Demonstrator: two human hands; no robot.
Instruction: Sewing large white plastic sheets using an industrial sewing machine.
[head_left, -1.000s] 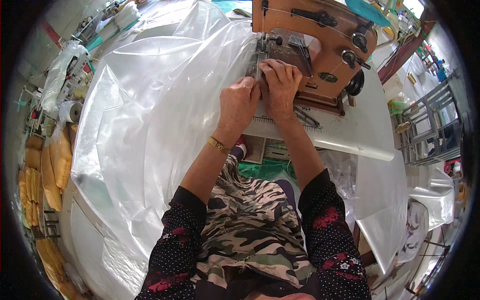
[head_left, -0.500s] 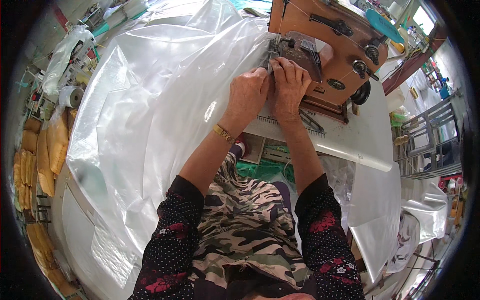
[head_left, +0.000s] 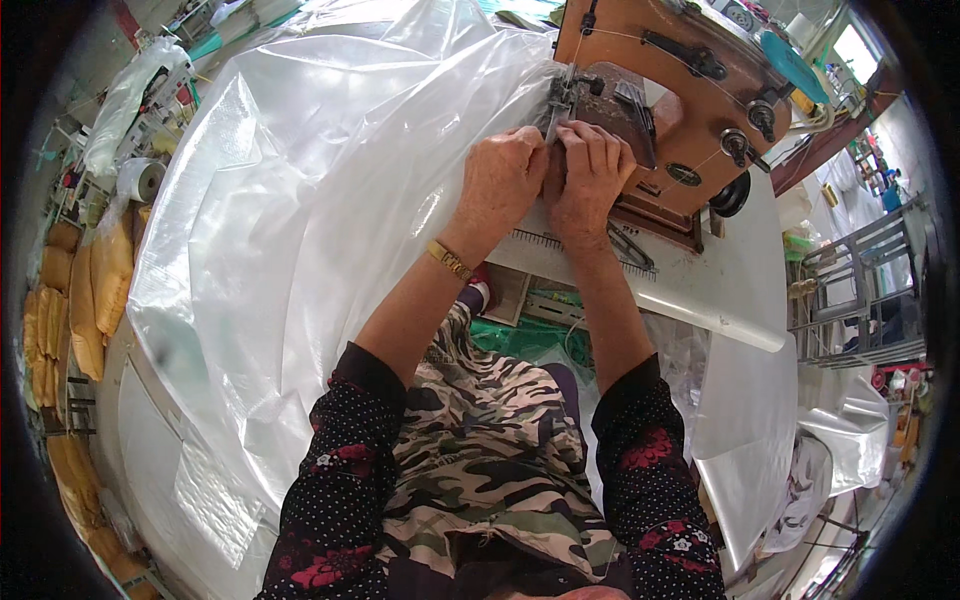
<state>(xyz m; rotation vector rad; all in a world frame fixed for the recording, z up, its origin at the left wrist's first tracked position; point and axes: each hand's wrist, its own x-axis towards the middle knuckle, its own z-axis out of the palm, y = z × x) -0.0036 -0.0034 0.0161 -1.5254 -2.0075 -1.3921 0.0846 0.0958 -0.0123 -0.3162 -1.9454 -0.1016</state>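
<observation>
A brown sewing machine (head_left: 680, 110) stands at the far right of the table, its presser foot and needle area just beyond my fingers. Clear plastic sheeting (head_left: 310, 190) spreads in folds over the left side, and its edge runs up to the needle. My left hand (head_left: 505, 180), with a gold watch on the wrist, is closed with its fingers curled on the sheet's edge. Close beside it, my right hand (head_left: 588, 180) pinches the same edge right in front of the presser foot. The fingertips are partly hidden.
A ruler scale (head_left: 540, 240) lies along the table's near edge, and a rolled plastic edge (head_left: 710, 322) hangs at the right. Yellow-orange packed bundles (head_left: 100, 290) stand at the left, near a white roll (head_left: 143, 180). A grey metal frame (head_left: 860, 280) is at the far right.
The view has shifted slightly, so the machine appears a little further right and lower. Both hands stay at the sheet's edge by the presser foot.
</observation>
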